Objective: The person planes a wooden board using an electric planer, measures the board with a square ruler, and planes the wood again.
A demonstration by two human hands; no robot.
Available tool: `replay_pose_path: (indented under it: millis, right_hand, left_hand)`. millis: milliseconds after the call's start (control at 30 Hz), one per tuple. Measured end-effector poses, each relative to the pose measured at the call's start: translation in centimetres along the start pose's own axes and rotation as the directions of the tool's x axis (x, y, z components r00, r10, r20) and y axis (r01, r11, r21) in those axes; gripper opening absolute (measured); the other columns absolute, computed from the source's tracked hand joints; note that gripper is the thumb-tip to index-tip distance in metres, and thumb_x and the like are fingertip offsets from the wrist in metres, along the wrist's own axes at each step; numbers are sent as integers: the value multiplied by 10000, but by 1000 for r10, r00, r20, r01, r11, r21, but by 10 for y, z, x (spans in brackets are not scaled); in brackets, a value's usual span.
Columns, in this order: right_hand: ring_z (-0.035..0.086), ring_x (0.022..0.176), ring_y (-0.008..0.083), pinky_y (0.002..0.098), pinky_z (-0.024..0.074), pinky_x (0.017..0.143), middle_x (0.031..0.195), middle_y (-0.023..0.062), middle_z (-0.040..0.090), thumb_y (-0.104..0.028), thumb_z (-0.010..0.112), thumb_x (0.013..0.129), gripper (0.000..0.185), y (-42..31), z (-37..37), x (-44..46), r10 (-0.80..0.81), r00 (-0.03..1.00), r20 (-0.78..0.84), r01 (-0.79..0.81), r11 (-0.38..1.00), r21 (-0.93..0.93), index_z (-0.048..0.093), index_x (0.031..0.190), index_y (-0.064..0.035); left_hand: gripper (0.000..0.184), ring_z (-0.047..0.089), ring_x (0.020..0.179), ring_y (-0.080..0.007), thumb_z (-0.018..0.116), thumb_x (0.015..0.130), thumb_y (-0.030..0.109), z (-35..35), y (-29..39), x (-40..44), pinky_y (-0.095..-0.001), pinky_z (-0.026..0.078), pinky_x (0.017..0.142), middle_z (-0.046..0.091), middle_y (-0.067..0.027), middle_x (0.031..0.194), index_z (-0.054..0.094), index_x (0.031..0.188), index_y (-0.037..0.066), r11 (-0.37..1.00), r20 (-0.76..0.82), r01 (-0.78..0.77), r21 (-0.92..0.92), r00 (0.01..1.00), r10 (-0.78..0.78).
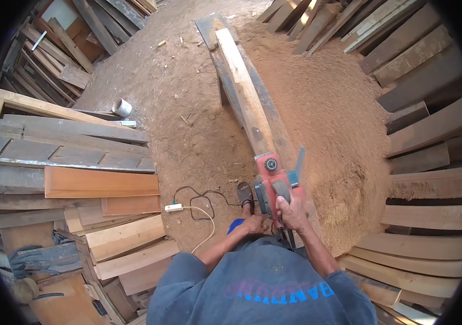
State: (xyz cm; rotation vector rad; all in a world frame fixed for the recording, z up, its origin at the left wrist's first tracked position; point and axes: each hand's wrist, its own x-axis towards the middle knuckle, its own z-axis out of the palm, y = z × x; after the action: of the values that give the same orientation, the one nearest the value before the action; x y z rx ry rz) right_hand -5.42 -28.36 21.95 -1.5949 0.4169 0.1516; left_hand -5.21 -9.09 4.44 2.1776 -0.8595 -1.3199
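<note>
A red electric planer (272,176) with a black front knob rests on the near end of a long, pale wooden board (250,97). My right hand (292,213) is wrapped round the planer's rear handle. Just left of the tool's back end, close to my body, is my left hand (257,224) with its fingers curled in; what they hold, if anything, is hidden. The board lies lengthwise on a narrow, worn wooden bench (282,132) stretching away from me. A blue-grey guide piece sticks out at the planer's right side.
A white extension socket (173,207) with dark and pale cords lies on the ground to the left. Stacked planks (125,238) line the left side, and more boards (431,216) lean along the right. Wood shavings (344,157) heap beside the bench. A white bucket (122,107) lies farther off.
</note>
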Motion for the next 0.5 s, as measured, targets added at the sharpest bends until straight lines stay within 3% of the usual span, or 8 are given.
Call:
replay_pose_path:
  millis: [67,100,167,267,333,400,433,500]
  right_hand:
    - [561,634,82,267,488,570,772,-2,588,-353,559,1028,333,-7,7,11,-20,1000,-12,19,1000,-7,588,1118,-34]
    - [643,643,174,353,522,596,723,70,628,-332,576,998,540,-7,7,28,8,1000,-2,-9,998,-62,521,1356,68]
    - [651,653,213,387,520,612,724,105,637,-340,571,998,523,-17,13,65,-43,998,-48,37,992,-116,529,1319,71]
    - [667,674,290,446,517,648,741,175,658,-373,561,997,504,-34,24,130,-163,982,-97,141,970,-199,582,1236,70]
    - [614,607,109,306,513,546,702,22,631,-352,563,1019,380,-60,28,173,-132,986,-100,105,966,-238,680,1081,4]
    - [636,608,129,326,525,569,702,37,658,-389,553,1013,418,-91,33,212,-149,984,-94,118,954,-277,703,952,-4]
    - [645,614,142,337,530,582,711,43,670,-408,547,1009,438,-98,34,238,-115,988,-105,74,939,-335,702,924,-7]
    - [662,633,159,352,537,601,723,53,688,-437,544,1001,467,-109,37,288,-119,988,-102,70,919,-389,704,871,-19]
  left_hand:
    - [591,505,1379,-420,606,954,360,-20,35,-4,-497,407,1136,591,-242,1433,543,1453,50,996,140,-40,-75,989,51]
    - [582,509,1374,-422,615,952,339,-16,39,1,-493,411,1134,587,-239,1439,539,1451,50,989,173,-80,-126,980,102]
    - [557,525,1361,-421,640,942,267,34,8,30,-490,423,1127,592,-233,1434,533,1445,54,932,67,-270,-241,954,293]
    - [566,572,1322,-361,654,921,157,-7,39,20,-451,444,1107,620,-202,1403,501,1458,62,887,215,-269,-376,905,366]
    - [472,634,1194,-268,657,917,138,-5,31,27,-402,518,978,674,-159,1286,546,1367,51,835,128,-138,-532,962,240]
    - [357,705,1038,-242,657,937,149,-9,19,29,-384,571,877,722,-157,1148,606,1275,49,736,100,46,-675,995,29]
    - [239,703,892,-180,661,927,156,-11,3,36,-354,580,764,726,-98,964,656,1141,48,758,-33,-54,-650,999,43]
    - [186,668,785,-188,666,917,138,0,-34,43,-365,557,751,700,-82,862,671,1078,44,863,-374,-169,-476,927,-25]
